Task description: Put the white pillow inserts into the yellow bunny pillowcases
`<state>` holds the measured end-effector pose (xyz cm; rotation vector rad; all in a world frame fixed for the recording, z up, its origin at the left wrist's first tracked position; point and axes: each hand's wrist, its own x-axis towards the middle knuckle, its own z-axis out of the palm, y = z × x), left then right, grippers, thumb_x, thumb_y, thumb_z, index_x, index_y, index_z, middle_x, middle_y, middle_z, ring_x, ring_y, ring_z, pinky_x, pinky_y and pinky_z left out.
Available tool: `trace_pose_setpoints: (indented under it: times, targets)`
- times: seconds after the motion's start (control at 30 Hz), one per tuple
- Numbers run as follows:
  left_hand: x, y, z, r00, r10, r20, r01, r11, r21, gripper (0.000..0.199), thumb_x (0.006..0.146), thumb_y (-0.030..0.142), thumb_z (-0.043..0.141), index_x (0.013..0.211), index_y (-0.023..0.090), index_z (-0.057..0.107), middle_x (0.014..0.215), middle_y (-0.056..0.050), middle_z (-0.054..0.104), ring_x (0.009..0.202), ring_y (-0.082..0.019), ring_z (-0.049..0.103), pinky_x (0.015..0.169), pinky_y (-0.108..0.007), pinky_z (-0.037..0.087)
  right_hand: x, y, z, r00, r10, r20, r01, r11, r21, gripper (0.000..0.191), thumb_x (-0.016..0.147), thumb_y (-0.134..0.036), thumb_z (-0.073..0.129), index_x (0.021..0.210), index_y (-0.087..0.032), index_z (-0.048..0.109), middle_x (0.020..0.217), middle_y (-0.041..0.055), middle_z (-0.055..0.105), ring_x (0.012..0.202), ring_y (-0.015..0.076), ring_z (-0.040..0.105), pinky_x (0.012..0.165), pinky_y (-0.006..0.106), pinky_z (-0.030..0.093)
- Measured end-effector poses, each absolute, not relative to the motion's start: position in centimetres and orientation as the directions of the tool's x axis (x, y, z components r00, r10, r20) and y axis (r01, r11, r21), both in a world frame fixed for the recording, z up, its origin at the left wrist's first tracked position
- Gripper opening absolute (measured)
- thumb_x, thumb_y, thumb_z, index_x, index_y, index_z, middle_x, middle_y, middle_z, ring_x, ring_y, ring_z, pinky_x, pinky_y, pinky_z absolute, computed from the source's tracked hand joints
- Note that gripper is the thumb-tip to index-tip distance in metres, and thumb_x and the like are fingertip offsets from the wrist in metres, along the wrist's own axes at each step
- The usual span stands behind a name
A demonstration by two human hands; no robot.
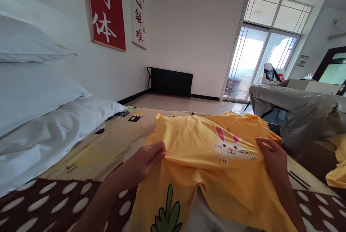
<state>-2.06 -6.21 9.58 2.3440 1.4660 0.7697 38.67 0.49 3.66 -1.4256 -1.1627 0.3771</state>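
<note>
The yellow fabric garment with a printed white rabbit [189,145] lies over the beige bedspread with a brown, white-spotted band [116,142], its sides pinched by the fingers of the left hand [147,158] and right hand [274,154], beside stacked white pillows [35,84], facing a white wall [194,30] and framed glass door [247,55].

Both hands [150,155] [275,157] — apart, in pinch grips
</note>
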Motion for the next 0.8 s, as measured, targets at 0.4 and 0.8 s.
trace_pose_setpoints:
  times: [0.4, 0.8]
  targets:
    - [-1.3, -5.1, 7.4, 0.436, 0.899, -0.036, 0.864, -0.406, 0.298, 0.021, 0.090, 0.029, 0.028, 0.086, 0.020, 0.046, 0.081, -0.006, 0.061, 0.075, -0.021, 0.058, 0.064, -0.028, 0.037, 38.4, 1.9, 1.0, -0.009, 0.994, 0.104, 0.883, 0.057, -0.465, 0.032, 0.069, -0.029, 0.058, 0.097, -0.017, 0.068, 0.056, -0.0018, 0.060, 0.056, 0.0159, 0.055, 0.058, 0.027, 0.041]
    - [-0.6, -5.6, 8.1, 0.439, 0.898, 0.014, 0.816, -0.405, 0.412, 0.028, 0.091, 0.037, 0.030, 0.102, 0.020, 0.051, 0.081, -0.002, 0.061, 0.076, -0.019, 0.058, 0.066, -0.026, 0.037, 27.8, -2.5, 5.1, -0.434, 0.891, 0.129, 0.749, 0.437, -0.498, 0.052, 0.080, -0.047, 0.056, 0.127, -0.025, 0.053, 0.132, 0.0058, 0.052, 0.120, 0.0250, 0.046, 0.103, 0.039, 0.033]
